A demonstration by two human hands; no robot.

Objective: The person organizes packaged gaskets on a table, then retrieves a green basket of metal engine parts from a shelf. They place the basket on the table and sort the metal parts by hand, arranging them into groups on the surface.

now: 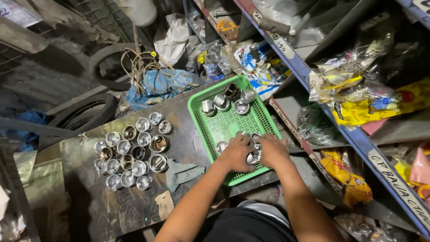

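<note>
A dark, worn metal workbench (179, 121) carries a green perforated plastic tray (226, 123) at its right end, tilted a little against the bench edge. To the left of the tray a tight cluster of shiny metal cylinders (132, 150) stands directly on the bench top, open ends up, and just beside them lie a grey-green rag (181, 172) and a small scrap of tan paper (164, 204)

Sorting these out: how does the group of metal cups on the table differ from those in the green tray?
The table cups are many, packed close together; the tray cups are few, loosely scattered at the far end of the green tray. Table cups lie untouched; both hands grip others in the tray. All are shiny metal.
</note>
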